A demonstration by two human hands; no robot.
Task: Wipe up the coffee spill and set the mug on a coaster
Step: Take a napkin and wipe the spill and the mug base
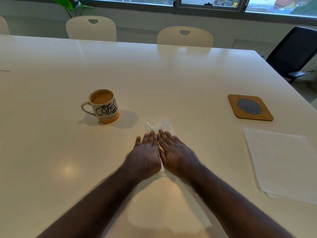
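Glossy white bench (171, 74); left hand (145, 152) and right hand (175, 152) lie flat, fingers straight, pressing crumpled white tissue (159, 125). Coffee-filled printed ceramic mug (104, 107) up-left, nearer left hand; square wooden coaster (249, 107) far right.

I see a white table (171, 74) carrying a full coffee mug (105, 107), a crumpled tissue (159, 126), a wooden coaster (250, 107) and stacked paper napkins (283, 162).

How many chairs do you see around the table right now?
4: two white perforated chairs at the far edge, a sliver of another white chair far left, one black office chair far right. Others may sit off-frame.
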